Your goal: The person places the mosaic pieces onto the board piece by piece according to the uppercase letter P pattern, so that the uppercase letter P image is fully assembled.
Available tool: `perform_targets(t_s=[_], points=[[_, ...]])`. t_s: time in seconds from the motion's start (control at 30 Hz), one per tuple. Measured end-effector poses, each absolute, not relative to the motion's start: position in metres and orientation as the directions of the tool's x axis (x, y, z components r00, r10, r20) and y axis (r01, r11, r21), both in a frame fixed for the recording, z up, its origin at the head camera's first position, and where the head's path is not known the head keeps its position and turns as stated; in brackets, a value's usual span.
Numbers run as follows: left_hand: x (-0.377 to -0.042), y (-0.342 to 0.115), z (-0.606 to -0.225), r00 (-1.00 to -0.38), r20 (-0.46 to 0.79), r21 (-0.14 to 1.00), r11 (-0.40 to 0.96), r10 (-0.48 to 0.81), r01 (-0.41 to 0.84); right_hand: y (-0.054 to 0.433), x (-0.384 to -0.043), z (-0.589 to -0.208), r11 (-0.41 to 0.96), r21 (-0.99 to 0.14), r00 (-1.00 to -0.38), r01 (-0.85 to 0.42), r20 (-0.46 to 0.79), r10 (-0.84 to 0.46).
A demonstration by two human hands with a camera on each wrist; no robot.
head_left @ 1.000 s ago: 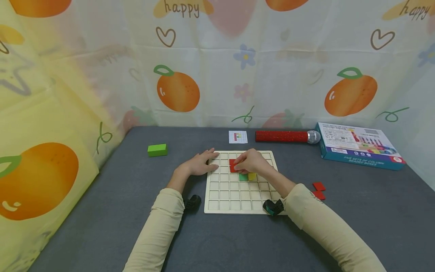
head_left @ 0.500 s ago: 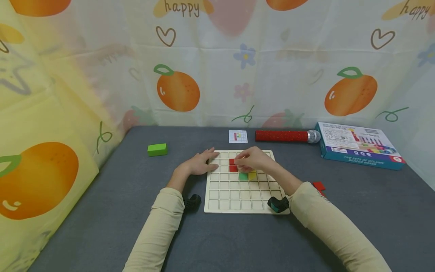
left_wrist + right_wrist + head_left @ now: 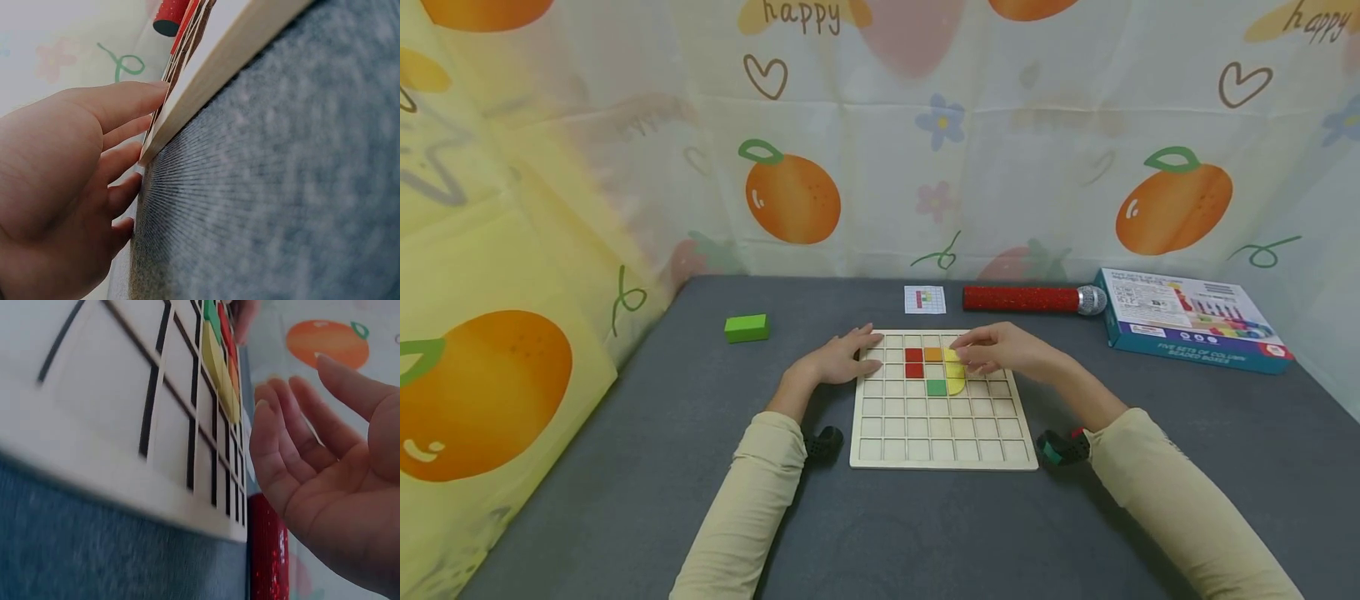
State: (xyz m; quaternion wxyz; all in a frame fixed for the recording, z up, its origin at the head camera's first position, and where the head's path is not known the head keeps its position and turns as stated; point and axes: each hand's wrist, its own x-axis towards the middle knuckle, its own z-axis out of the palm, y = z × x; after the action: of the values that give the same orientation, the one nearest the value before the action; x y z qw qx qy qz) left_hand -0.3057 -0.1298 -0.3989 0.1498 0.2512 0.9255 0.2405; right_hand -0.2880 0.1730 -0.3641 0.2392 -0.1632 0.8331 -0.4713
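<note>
A pale wooden grid board (image 3: 943, 459) lies on the table. Two red square tiles (image 3: 913, 371) fill neighbouring cells, with an orange tile (image 3: 933, 355) beside the upper one. Lower down sits a green tile (image 3: 936, 387), and yellow tiles (image 3: 956, 386) run in a column to its right. My left hand (image 3: 842, 357) rests with extended fingers on the board's left edge. Over the board's upper right, my right hand (image 3: 1009, 350) hovers near the yellow tiles. In the right wrist view its fingers (image 3: 305, 425) are loosely bent, thumb apart, with nothing between them.
Behind the board lie a small patterned card (image 3: 924, 300) and a red glittery microphone (image 3: 1026, 298). A box (image 3: 1195, 321) stands at the back right, a green block (image 3: 747, 328) at the back left. Red scraps of loose tile (image 3: 1078, 432) peek out by my right wrist.
My right hand has moved right, from the red tiles to the yellow column, uncovering the orange tile. The left hand stays where it was.
</note>
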Motion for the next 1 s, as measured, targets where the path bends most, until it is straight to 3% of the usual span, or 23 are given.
perform_targets(t_s=[1.0], points=[[-0.302, -0.127, -0.394, -0.838, -0.168, 0.54, 0.76, 0.519, 0.362, 0.248, -0.265, -0.377, 0.514, -0.856, -0.842, -0.058, -0.234, -0.485]])
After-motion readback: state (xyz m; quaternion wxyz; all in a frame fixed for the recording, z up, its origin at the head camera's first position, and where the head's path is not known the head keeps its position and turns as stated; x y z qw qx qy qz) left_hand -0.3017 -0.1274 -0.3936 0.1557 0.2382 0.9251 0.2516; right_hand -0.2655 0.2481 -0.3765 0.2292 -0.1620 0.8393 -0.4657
